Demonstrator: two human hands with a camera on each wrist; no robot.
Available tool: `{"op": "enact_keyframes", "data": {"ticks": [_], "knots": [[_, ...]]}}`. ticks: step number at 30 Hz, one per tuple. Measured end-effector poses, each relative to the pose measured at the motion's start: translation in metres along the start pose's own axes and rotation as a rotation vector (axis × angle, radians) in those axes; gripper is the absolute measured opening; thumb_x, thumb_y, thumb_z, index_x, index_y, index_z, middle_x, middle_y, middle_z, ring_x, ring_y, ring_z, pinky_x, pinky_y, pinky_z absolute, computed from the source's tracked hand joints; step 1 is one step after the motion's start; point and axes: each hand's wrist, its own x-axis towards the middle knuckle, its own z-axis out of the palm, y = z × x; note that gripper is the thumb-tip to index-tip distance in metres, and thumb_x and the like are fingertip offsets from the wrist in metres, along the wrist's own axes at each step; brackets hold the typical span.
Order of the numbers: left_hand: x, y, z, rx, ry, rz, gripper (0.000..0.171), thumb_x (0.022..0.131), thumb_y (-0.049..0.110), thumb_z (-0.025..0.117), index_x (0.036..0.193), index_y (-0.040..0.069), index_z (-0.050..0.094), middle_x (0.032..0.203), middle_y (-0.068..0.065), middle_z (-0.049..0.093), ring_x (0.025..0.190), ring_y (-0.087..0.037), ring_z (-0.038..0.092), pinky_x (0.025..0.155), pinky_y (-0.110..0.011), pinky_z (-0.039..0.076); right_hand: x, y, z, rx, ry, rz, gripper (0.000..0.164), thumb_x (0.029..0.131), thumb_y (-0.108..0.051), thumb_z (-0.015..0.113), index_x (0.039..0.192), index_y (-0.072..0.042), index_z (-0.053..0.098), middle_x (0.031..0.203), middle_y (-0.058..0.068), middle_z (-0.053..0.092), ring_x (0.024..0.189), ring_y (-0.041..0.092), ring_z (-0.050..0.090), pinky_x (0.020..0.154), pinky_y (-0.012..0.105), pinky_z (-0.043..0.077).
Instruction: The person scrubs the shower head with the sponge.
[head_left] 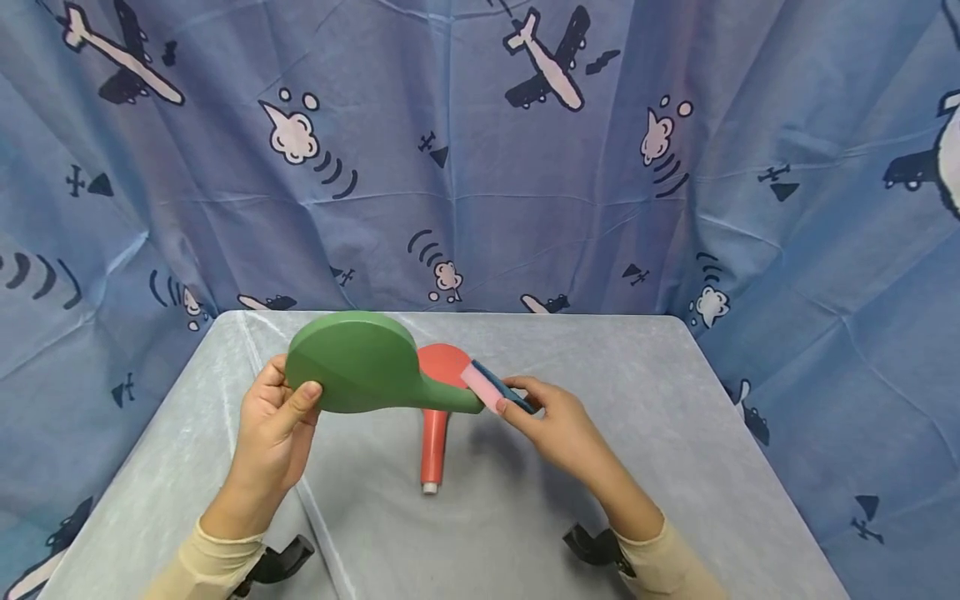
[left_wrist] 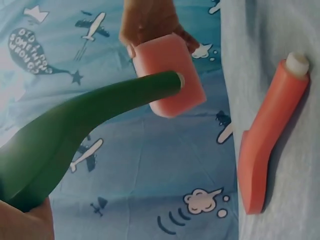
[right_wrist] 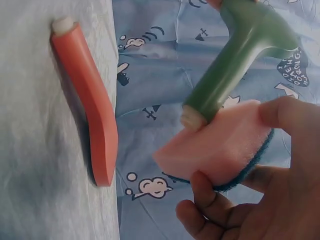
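My left hand (head_left: 272, 429) grips a green paddle (head_left: 352, 362) by the edge of its round, thick head, thumb on the near face. The paddle is raised over the table, its handle pointing right. In my right hand (head_left: 558, 425) is a sponge (right_wrist: 215, 145), pink on one side and dark blue scouring on the other, pinched between thumb and fingers. The sponge's pink face is at the pale tip of the green handle, and looks to touch it in the right wrist view. Below and behind lies a red paddle (head_left: 432, 442), its head partly hidden by the green one.
A pale grey cloth covers the table (head_left: 637, 500). Behind it and at both sides hangs a blue curtain (head_left: 480, 167) printed with airplanes. Black wrist mounts (head_left: 281, 562) show at both sleeves.
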Motion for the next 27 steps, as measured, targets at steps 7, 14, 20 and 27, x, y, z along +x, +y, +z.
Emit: {"op": "enact_keyframes", "data": {"ticks": [7,14,20,27], "knots": [[-0.007,0.001,0.009,0.168,-0.034,-0.023,0.03,0.094,-0.021,0.053,0.116,-0.002,0.059,0.108,-0.006,0.071,0.1,-0.015,0.071,0.087,-0.026,0.059,-0.008,-0.01,0.013,-0.007,-0.023,-0.156,0.034,0.094,-0.043,0.072,0.125,-0.03,0.071,0.108,-0.011,0.07,0.095,0.014,0.058,0.075,0.033,0.049],[-0.011,-0.008,0.018,0.438,0.015,-0.084,0.033,0.091,-0.02,0.06,0.111,0.006,0.062,0.102,0.001,0.071,0.096,-0.009,0.07,0.081,-0.023,0.06,-0.013,-0.019,0.021,0.355,-0.086,-0.159,0.044,0.103,-0.03,0.061,0.143,-0.013,0.055,0.119,0.01,0.066,0.11,0.025,0.061,0.088,0.037,0.053],[-0.004,-0.009,0.01,0.235,0.071,-0.083,0.033,0.094,-0.022,0.052,0.113,0.004,0.06,0.104,-0.002,0.072,0.097,-0.011,0.07,0.084,-0.024,0.06,-0.01,-0.016,0.019,0.219,-0.061,-0.115,0.043,0.099,-0.037,0.067,0.14,-0.028,0.058,0.117,0.001,0.066,0.104,0.019,0.06,0.079,0.035,0.052],[0.006,0.006,0.0,-0.018,0.077,-0.017,0.021,0.099,-0.017,0.048,0.113,-0.003,0.056,0.107,-0.01,0.07,0.095,-0.018,0.072,0.087,-0.029,0.06,-0.003,-0.004,0.012,0.005,-0.043,-0.05,0.039,0.097,-0.045,0.067,0.134,-0.032,0.063,0.102,-0.002,0.066,0.084,0.017,0.057,0.065,0.033,0.048]]}}
